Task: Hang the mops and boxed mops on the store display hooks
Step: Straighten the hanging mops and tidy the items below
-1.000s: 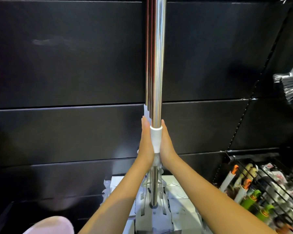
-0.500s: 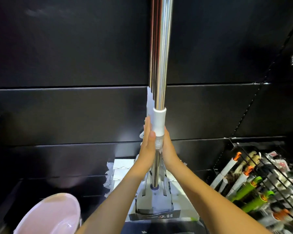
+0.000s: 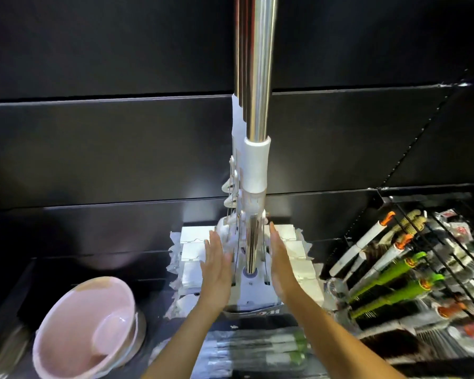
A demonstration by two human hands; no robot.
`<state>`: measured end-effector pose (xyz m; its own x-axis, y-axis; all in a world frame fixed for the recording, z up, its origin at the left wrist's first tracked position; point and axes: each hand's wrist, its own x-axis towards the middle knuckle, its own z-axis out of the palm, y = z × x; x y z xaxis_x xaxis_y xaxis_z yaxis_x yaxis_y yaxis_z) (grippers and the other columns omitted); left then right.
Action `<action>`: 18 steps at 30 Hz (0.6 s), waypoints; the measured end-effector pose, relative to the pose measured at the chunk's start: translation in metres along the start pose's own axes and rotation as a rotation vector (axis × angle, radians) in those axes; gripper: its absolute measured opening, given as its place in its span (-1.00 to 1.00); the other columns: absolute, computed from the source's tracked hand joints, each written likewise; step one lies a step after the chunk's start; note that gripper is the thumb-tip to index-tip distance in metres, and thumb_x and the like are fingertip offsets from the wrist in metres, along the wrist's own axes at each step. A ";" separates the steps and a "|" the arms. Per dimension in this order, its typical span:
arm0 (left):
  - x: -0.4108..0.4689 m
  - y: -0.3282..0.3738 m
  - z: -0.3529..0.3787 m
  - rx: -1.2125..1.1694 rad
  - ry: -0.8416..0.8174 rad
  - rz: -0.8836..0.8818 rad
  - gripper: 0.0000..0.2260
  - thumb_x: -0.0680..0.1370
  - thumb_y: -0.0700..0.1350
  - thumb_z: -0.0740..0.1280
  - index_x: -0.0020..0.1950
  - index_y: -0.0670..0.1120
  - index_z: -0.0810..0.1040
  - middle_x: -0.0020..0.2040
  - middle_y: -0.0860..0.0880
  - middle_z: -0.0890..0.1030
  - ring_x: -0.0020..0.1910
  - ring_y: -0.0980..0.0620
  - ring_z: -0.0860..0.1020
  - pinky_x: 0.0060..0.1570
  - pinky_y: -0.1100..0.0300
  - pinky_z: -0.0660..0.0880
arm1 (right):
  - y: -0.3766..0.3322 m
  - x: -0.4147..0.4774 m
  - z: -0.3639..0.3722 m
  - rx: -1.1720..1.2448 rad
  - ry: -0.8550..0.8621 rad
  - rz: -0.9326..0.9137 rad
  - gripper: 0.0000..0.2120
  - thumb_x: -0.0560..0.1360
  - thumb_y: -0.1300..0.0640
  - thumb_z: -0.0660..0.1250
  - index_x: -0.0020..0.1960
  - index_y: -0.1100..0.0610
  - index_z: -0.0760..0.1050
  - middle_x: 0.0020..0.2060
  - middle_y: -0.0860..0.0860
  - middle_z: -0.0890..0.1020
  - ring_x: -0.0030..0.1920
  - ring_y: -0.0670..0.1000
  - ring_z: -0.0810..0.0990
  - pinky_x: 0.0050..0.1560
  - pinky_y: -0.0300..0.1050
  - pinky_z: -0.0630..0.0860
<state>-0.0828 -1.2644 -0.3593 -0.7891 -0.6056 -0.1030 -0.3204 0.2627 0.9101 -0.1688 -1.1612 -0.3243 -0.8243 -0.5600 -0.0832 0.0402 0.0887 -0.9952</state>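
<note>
**A:** Where are the mops (image 3: 241, 64)?

**B:** They hang in a tight row against the black wall panels (image 3: 93, 149), one behind the other. Their shiny poles are upright, and the front pole (image 3: 258, 77) has a white collar (image 3: 255, 165). The white mop heads (image 3: 192, 253) sit stacked low at the wall.

**A:** And the hands?

**B:** Both reach forward with arms stretched out, one on each side of the front pole's lower end. The left hand (image 3: 216, 265) is flat, fingers straight and together, palm turned inward. The right hand (image 3: 281, 262) mirrors it. Both are spread wide and grasp nothing. I cannot tell whether they brush the mop heads.

**A:** What's nearby?

**B:** There is a pink basin (image 3: 88, 326) at lower left. On the right are green-handled brushes (image 3: 389, 280) in a wire rack (image 3: 433, 242).
</note>
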 end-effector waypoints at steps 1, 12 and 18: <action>-0.009 -0.018 0.007 0.007 -0.037 -0.051 -0.15 0.28 0.64 -0.23 0.47 0.26 -0.23 0.52 0.31 -0.23 0.52 0.27 -0.28 0.53 -0.06 -0.29 | 0.005 -0.003 0.002 0.107 -0.011 0.062 -0.69 0.69 0.01 -0.05 0.17 -0.11 0.46 0.08 -0.30 0.56 0.03 -0.48 0.52 0.01 -0.58 0.41; -0.031 -0.069 0.036 0.175 -0.136 0.017 -0.20 0.39 0.54 -0.32 0.53 0.15 -0.25 0.57 0.17 -0.28 0.50 0.30 -0.34 0.44 0.20 -0.41 | 0.069 -0.018 0.001 0.037 0.026 0.162 -0.64 0.69 0.05 -0.08 0.41 -0.07 0.32 0.26 -0.43 0.48 0.34 -0.38 0.36 0.22 -0.50 0.28; -0.027 -0.111 0.001 0.336 0.182 -0.154 -0.23 0.53 0.42 -0.17 0.60 -0.02 -0.11 0.59 0.04 -0.13 0.57 0.03 -0.22 0.49 0.01 -0.30 | 0.123 -0.011 -0.048 -0.491 0.299 0.315 -0.37 0.64 -0.17 -0.09 0.55 0.23 0.15 0.54 0.13 0.19 0.57 0.12 0.05 0.56 -0.06 -0.09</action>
<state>-0.0267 -1.2762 -0.4581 -0.6227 -0.7720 -0.1274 -0.6044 0.3712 0.7049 -0.1815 -1.1043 -0.4433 -0.9395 -0.1990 -0.2788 0.1012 0.6164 -0.7809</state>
